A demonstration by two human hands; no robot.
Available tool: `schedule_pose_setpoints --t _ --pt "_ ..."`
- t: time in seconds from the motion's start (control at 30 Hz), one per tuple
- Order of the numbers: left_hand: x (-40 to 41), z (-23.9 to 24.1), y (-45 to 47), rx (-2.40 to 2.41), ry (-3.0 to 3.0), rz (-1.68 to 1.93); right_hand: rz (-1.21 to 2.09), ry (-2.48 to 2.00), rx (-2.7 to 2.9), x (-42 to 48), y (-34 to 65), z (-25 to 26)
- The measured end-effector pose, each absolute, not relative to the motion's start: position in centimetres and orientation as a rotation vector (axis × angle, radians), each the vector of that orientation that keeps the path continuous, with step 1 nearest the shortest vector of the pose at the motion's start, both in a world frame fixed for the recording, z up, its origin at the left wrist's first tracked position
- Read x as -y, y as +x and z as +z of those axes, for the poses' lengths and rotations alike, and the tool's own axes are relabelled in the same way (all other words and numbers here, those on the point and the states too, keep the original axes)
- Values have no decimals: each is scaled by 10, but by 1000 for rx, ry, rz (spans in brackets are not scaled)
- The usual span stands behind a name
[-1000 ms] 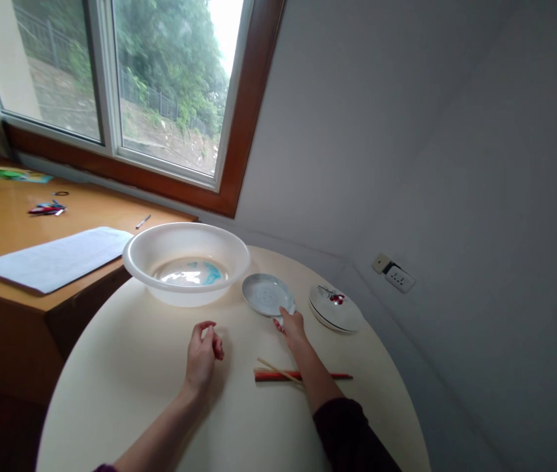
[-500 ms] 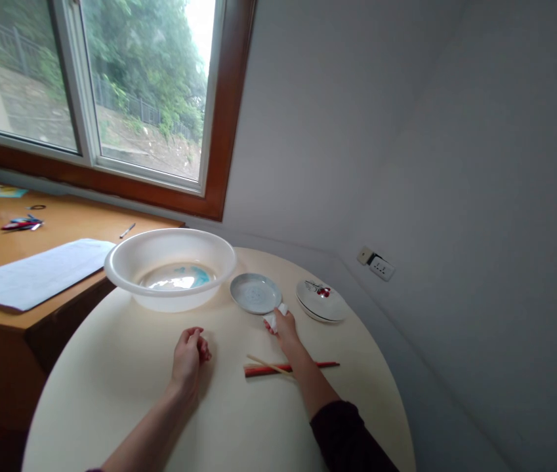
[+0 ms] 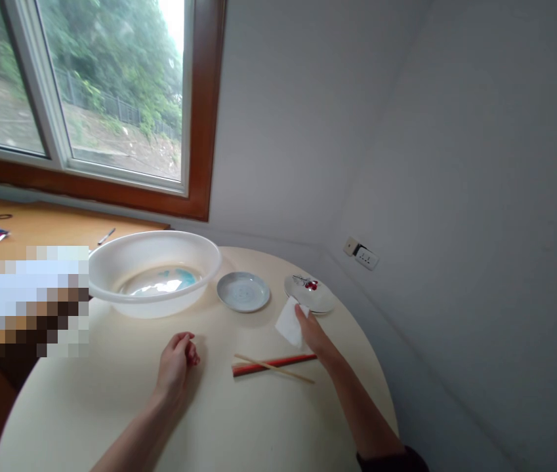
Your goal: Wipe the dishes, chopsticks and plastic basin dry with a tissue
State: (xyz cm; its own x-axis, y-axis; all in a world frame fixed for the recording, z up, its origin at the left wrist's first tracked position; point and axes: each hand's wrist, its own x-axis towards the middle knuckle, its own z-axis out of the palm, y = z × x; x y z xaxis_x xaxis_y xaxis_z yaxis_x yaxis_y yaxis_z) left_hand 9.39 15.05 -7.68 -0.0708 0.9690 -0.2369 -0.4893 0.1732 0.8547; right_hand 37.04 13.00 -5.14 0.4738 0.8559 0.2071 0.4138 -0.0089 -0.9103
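Observation:
My right hand (image 3: 313, 333) pinches a white cloth or paper (image 3: 288, 322) just in front of the white plate with a red flower print (image 3: 308, 293). My left hand (image 3: 176, 362) rests on the round cream table (image 3: 111, 393) with its fingers curled in and nothing visible in them. A small grey-blue plate (image 3: 243, 291) sits between the white plate and a large white plastic basin (image 3: 153, 271) that holds a little water. Red chopsticks (image 3: 273, 364) and a pale wooden one lie crossed near my right wrist.
A wooden desk (image 3: 37, 229) stands to the left under the window, with a pen (image 3: 106, 236) and small coloured items on it. Grey walls meet close behind the table, with a wall socket (image 3: 361, 255) low on the right.
My right hand has moved right, from the grey-blue plate to the flower-print plate, carrying the white cloth, which now hangs more unfolded. The view has swung right. My left hand has stayed put.

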Motion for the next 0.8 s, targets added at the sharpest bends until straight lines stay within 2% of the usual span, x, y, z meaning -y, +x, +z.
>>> schedule_pose_setpoints --t 0.37,0.57,0.8 --pt "-151 -76 95 -1026 630 1319 -184 -1930 1333 -152 429 -11" --pt "-153 -78 95 -1025 612 1320 -302 -2035 1597 -160 413 -46" --pt "-153 -78 94 -1043 630 1311 -525 -2081 1480 -156 404 -79"
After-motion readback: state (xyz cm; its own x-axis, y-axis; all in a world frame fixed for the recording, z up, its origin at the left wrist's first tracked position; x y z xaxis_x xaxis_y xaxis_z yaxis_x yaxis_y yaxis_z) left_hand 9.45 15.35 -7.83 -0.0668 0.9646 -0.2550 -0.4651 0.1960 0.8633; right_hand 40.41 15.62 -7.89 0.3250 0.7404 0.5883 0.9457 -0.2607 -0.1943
